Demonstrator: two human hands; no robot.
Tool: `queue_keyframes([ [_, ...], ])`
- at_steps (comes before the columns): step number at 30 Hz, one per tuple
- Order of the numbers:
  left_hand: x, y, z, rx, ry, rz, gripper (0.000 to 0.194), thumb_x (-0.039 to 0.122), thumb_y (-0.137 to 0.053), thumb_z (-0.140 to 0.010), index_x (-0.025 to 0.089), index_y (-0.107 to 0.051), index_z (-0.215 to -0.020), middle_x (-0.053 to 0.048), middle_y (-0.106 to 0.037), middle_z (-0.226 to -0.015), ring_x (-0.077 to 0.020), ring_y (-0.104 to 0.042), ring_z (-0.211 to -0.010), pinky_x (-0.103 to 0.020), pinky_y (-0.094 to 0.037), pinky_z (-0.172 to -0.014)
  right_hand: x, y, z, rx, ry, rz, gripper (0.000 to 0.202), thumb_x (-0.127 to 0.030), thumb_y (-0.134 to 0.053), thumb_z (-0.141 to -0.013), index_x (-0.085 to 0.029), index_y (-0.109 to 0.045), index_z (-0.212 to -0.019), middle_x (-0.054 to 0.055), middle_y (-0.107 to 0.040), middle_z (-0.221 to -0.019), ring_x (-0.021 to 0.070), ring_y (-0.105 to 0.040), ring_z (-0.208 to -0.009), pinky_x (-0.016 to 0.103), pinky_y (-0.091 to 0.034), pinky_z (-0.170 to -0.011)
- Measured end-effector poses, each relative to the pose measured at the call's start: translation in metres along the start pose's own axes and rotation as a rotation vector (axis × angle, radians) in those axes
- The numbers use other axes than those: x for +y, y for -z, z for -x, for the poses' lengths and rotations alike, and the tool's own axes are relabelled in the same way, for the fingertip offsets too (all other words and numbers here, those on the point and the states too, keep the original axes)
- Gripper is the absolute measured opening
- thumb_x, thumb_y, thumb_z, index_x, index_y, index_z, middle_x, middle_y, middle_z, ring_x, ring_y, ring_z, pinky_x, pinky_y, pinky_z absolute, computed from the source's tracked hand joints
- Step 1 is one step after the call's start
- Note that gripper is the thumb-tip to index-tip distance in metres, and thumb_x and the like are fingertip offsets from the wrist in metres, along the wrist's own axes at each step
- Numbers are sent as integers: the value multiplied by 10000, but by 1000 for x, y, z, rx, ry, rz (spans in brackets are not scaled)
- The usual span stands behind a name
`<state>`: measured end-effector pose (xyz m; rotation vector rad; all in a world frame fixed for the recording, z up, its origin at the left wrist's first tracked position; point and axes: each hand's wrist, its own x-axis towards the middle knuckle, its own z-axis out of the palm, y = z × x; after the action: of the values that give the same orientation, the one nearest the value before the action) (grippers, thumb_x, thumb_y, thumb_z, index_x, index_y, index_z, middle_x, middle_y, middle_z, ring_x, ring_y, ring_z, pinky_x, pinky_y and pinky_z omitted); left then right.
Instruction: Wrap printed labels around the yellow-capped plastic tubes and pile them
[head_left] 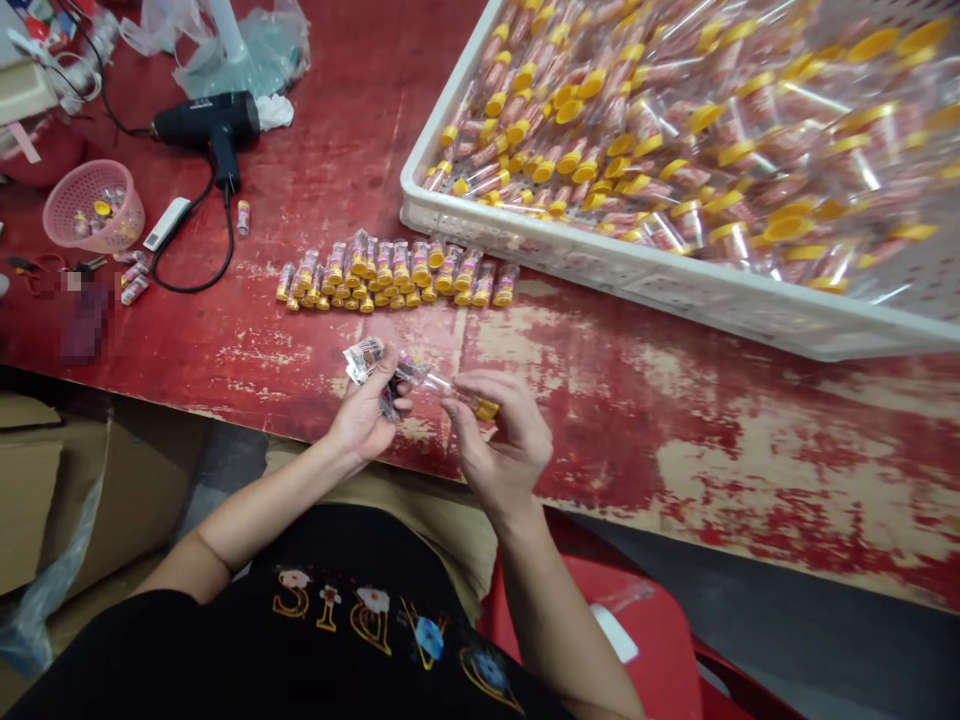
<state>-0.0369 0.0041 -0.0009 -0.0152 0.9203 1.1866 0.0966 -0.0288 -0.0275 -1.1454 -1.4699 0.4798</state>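
Note:
Printed plastic sleeves (364, 358) are gripped in my left hand (368, 410), above the near edge of the red table. My right hand (504, 430) pinches a clear tube with a yellow cap (487, 409). The clear end of the tube points left and meets the sleeve material at my left fingertips; whether it is inside a sleeve I cannot tell. Beyond my hands lies a stacked row of wrapped tubes with yellow caps (401, 268).
A large white crate (600, 254) full of yellow-capped tubes fills the back right. At the left are a black heat gun (217, 125) with its cable, a pink basket (60, 215), a white power strip (167, 222) and scissors (45, 270). A red chair (660, 620) stands below the table.

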Motion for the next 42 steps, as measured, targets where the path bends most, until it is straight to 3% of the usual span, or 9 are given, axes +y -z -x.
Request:
queue_keyframes([
  [4,-3,1,8,-16,-11,-117,496,364,-943,-509,153,-621,-822,34,-619,-739,-58,-575,-620,-139,-325,-427,-6,6,5,25,108,53,319,-157,-722,-828,-283,-722,-1121,62,-674,-1022,191,-659,-949,365,-582,-825],
  [9,3,0,14,-49,-95,-188,447,295,-936,-544,147,-641,-845,29,-643,-782,-52,-583,-666,-129,-307,-436,-19,13,16,-245,-120,-179,433,-168,-500,-960,-300,-598,-1361,103,-588,-1305,233,-572,-1237,462,-546,-1011],
  [14,5,0,16,-157,-101,-287,455,378,-923,-564,123,-628,-797,26,-613,-724,-20,-455,-545,-142,-292,-410,-14,7,19,-52,-191,-298,505,-183,-731,-826,-313,-643,-1306,75,-661,-1166,196,-679,-994,350,-622,-823],
  [19,4,2,19,-165,-165,-367,497,418,-928,-537,131,-625,-808,37,-594,-686,-17,-420,-503,-157,-298,-396,-16,3,13,-94,-143,-252,525,-113,-669,-858,-335,-622,-1332,75,-637,-1187,179,-670,-1012,320,-607,-792],
  [23,3,6,24,-191,-154,-442,530,407,-939,-511,142,-618,-840,49,-593,-658,-20,-409,-456,-175,-291,-380,-23,-3,11,96,-117,-139,441,-63,-723,-801,-325,-734,-1156,22,-668,-921,126,-641,-804,262,-544,-655],
  [26,3,8,27,-188,-124,-458,541,421,-936,-509,141,-605,-832,49,-584,-642,-21,-403,-438,-180,-288,-373,-26,-8,11,185,-96,-88,425,-41,-760,-754,-307,-761,-1086,6,-654,-850,109,-610,-723,239,-504,-582],
  [30,5,9,29,-167,-110,-448,545,435,-937,-494,138,-595,-797,51,-569,-629,-21,-408,-446,-174,-287,-372,-30,-11,10,199,-36,-52,492,4,-751,-739,-318,-752,-1111,7,-666,-877,116,-631,-755,260,-527,-637],
  [37,8,13,29,-209,-134,-414,488,400,-930,-536,144,-600,-788,51,-563,-635,-20,-416,-447,-164,-304,-369,-35,-14,4,211,32,8,491,3,-769,-724,-329,-759,-1085,-8,-679,-834,105,-634,-708,236,-512,-597],
  [42,18,14,25,-131,-261,-391,429,397,-870,-646,182,-656,-951,40,-611,-769,-17,-427,-475,-159,-295,-363,-32,-21,1,142,40,1,468,-7,-760,-742,-323,-757,-1087,-5,-683,-837,110,-642,-735,245,-529,-632],
])
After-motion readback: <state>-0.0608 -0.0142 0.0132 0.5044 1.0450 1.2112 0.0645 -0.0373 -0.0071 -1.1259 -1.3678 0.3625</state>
